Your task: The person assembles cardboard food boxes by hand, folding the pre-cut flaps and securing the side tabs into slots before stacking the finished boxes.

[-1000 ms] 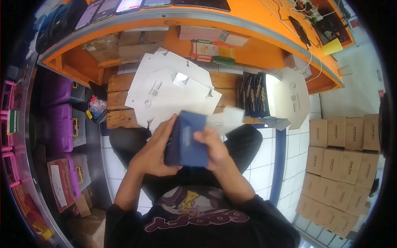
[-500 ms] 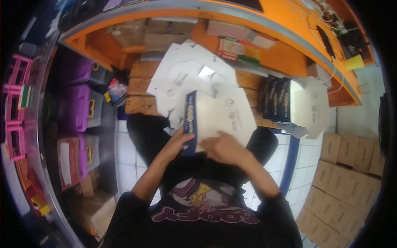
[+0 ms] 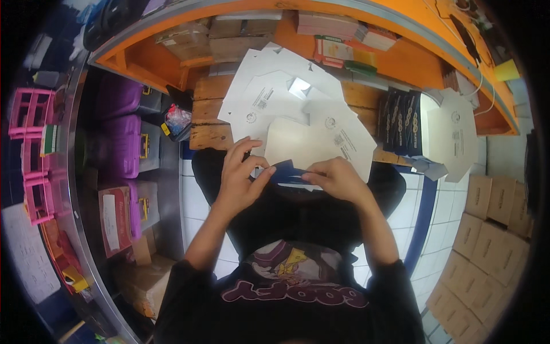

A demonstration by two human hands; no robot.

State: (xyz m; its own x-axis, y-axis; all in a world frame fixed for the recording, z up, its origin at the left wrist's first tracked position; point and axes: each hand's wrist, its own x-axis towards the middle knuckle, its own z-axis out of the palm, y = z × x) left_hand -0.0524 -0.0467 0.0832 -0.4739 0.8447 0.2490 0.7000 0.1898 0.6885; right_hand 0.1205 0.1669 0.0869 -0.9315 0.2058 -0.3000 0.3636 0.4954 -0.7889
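Observation:
A partly folded cardboard box (image 3: 289, 143), white inside with dark blue outer faces, lies across my lap and the wooden slats. My left hand (image 3: 238, 178) has its thumb and index finger pinched on the left end of the dark blue near flap (image 3: 286, 173), with the other fingers raised. At that flap's right end, my right hand (image 3: 341, 180) grips the edge between thumb and fingers. Flat white cardboard blanks (image 3: 281, 71) lie spread beneath and beyond the box. Several dark blue printed folded boxes (image 3: 401, 123) stand at the right, beside an opened white panel (image 3: 458, 129).
Wooden slats (image 3: 207, 106) support the cardboard. An orange shelf unit (image 3: 401, 60) holding stacked papers and cartons spans the far side. Purple-lidded bins (image 3: 123, 146) line the left. Brown cartons (image 3: 484, 252) are stacked on the right, by the white tiled floor (image 3: 432, 229).
Both hands have gone from the box's left wall and inner panel to the near flap, which now bends up between them. The upright blue left wall no longer shows. The view has shifted slightly.

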